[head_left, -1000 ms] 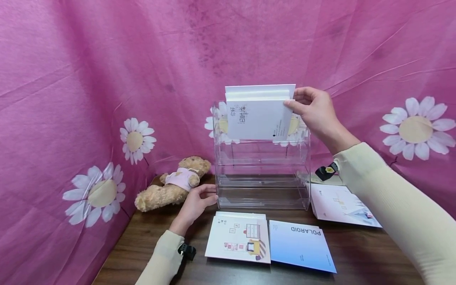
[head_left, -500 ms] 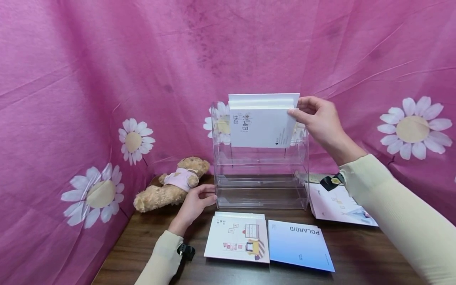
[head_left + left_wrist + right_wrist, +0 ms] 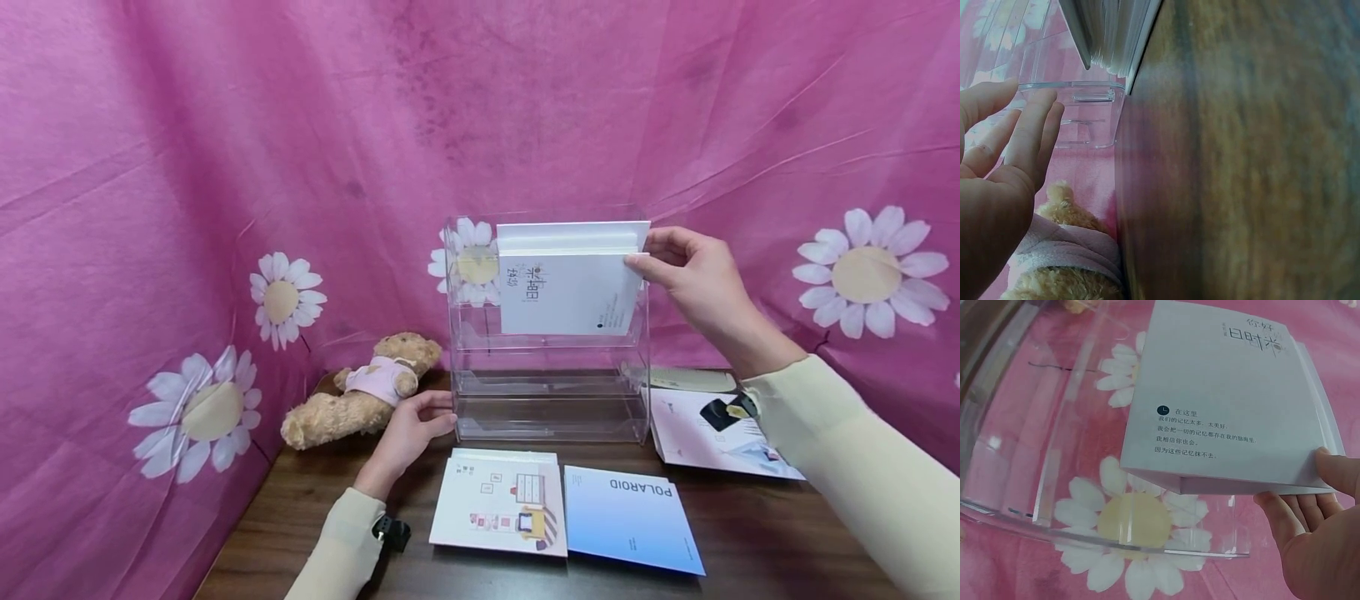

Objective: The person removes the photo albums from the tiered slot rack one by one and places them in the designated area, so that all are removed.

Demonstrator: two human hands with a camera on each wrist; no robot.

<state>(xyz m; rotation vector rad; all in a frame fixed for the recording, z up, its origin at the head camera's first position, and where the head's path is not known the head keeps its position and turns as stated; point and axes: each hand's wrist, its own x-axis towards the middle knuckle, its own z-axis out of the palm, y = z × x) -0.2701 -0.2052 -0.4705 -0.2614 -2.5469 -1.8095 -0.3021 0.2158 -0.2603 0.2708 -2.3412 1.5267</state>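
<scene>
My right hand [image 3: 705,279] pinches the right edge of a white photo album [image 3: 566,292], thumb on the front cover and fingers behind. The album stands upright with its top edges slightly spread, overlapping the upper levels of a clear acrylic tiered rack [image 3: 551,431]. Dark Chinese print marks its cover [image 3: 1210,381] in the right wrist view. Low at the rack's left side, my left hand [image 3: 408,435] rests its fingertips against the clear side panel. In the left wrist view, those fingers [image 3: 1029,134] are extended at the rack's edge.
On the wooden table [image 3: 315,517], a white illustrated album [image 3: 498,508] and a blue POLAROID album [image 3: 633,517] lie before the rack. A pale pink album [image 3: 682,433] lies to its right. A teddy bear [image 3: 375,379] lies left. Behind hangs pink daisy cloth [image 3: 360,167].
My right hand has lowered the white photo album and shifted it rightward, so it sits lower across the rack. My left hand has stayed at the rack's side.
</scene>
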